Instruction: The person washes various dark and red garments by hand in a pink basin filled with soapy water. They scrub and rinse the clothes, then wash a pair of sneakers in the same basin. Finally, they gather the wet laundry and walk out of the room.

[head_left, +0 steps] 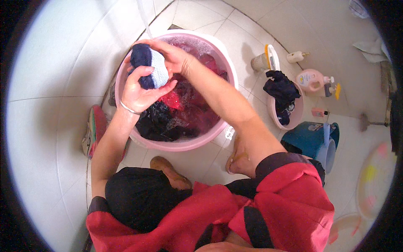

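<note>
My left hand (137, 89) and my right hand (171, 56) hold a small knitted item (149, 66), dark navy with a light blue ribbed part, above the left side of a pink plastic tub (185, 146). My left thumb lies on its front; my right hand wraps its far side, with some fingers hidden behind it. Below, the tub holds dark red and black wet clothes (157, 123) in sudsy water. A bright red cloth (171, 100) shows just under my hands. A thin stream of water or a clear hose (144, 19) comes down at the tub's far rim.
A small pink basin (300, 110) with black clothes (280, 88) stands at the right. Near it are a scrubbing brush (272, 58), a pink pump bottle (310, 80), a white bottle (295, 57) and a teal bucket (302, 138). Shoes (97, 129) lean by the left wall.
</note>
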Motion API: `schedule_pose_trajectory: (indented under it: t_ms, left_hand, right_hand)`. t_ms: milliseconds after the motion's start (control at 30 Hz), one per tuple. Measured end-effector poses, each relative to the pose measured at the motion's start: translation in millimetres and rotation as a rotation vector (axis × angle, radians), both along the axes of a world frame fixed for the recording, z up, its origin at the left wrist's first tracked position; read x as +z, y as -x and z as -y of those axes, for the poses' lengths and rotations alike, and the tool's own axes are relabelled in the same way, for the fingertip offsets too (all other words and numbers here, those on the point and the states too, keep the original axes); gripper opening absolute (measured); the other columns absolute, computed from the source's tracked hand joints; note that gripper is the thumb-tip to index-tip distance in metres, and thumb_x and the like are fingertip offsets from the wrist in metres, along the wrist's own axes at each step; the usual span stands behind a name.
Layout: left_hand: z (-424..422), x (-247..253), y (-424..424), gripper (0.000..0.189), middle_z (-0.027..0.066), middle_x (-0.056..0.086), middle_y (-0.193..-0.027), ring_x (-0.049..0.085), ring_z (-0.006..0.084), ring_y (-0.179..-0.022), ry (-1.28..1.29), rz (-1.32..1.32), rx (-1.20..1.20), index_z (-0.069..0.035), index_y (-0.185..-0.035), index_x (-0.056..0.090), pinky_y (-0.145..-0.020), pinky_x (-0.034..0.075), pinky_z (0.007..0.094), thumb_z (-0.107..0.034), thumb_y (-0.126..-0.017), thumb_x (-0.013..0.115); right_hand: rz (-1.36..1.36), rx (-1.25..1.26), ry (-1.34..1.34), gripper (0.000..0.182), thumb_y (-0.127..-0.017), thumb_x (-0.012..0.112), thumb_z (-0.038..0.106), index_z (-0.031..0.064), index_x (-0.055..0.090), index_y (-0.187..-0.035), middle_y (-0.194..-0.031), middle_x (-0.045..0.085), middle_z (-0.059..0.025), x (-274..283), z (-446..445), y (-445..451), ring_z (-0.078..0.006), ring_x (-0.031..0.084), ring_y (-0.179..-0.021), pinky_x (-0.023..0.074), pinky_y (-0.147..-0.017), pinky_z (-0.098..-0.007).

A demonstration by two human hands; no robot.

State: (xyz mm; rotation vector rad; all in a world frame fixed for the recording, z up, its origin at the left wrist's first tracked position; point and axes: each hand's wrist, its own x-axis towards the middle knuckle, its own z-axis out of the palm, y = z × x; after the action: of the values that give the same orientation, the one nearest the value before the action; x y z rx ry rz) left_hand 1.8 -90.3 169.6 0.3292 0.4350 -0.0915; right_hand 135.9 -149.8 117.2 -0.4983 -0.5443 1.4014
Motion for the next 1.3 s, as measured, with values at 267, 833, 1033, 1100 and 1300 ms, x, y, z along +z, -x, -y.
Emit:
schedule_pose_trajectory:
  t_ms: [267, 833, 1033, 1100, 1300]
  left_hand:
    - [19, 40, 18, 0.034, 0.0033, 0.042, -0.076, 0.042, 0.0086, -0.062, 0.247, 0.277, -0.109, -0.004, -0.103, 0.04, -0.042, 0.035, 0.0157, -0.026, -0.081, 0.055]
    - [26, -50, -24, 0.042, 0.0183, 0.053, -0.095, 0.055, 0.0326, -0.081, -1.98, 0.156, -0.504, -0.002, -0.107, 0.048, -0.076, 0.045, 0.0352, -0.022, -0.073, 0.063]
    - [43, -54, 11, 0.072, 0.019, 0.027, -0.131, 0.026, 0.0412, -0.12, -2.082, 0.509, -0.613, -0.019, -0.126, 0.038, -0.097, 0.026, 0.0505, -0.036, -0.064, 0.07]
    - [61, -42, 10, 0.08, 0.0179, 0.021, -0.135, 0.018, 0.041, -0.125, -2.172, 0.609, -0.744, -0.024, -0.128, 0.035, -0.096, 0.022, 0.0579, -0.038, -0.06, 0.073]
    - [56, -68, 3, 0.054, 0.0117, 0.025, -0.136, 0.014, 0.0344, -0.128, -2.448, 0.72, -1.062, -0.019, -0.109, 0.054, -0.093, 0.023, 0.0612, -0.033, -0.059, 0.07]
  right_hand:
    - [-0.152, -0.249, -0.304, 0.031, -0.069, 0.069, 0.022, 0.0095, 0.043, -0.082, -0.078, 0.056, -0.0104, 53, -1, 35, -0.0206, 0.057, -0.071, 0.048, -0.061, -0.0302]
    - [1.953, -0.283, 0.566, 0.031, -0.062, 0.062, 0.021, 0.0048, 0.06, -0.089, -0.082, 0.059, -0.0213, 48, 75, -12, -0.0332, 0.058, -0.078, 0.0457, -0.07, -0.0412]
    - [2.187, 0.486, 1.533, 0.05, -0.063, 0.064, 0.038, 0.0055, 0.055, -0.101, -0.096, 0.058, -0.0157, 71, 256, -104, -0.029, 0.056, -0.09, 0.0463, -0.073, -0.04]
    - [2.255, 0.623, 1.693, 0.06, -0.065, 0.066, 0.042, 0.0108, 0.049, -0.113, -0.111, 0.049, -0.0128, 89, 256, -91, -0.0285, 0.049, -0.102, 0.0417, -0.082, -0.0413]
    - [2.139, 0.298, 0.42, 0.097, -0.052, 0.078, 0.038, 0.0233, 0.025, -0.133, -0.136, 0.02, -0.0209, 22, 178, 1, -0.0452, 0.024, -0.121, 0.0278, -0.097, -0.0518]
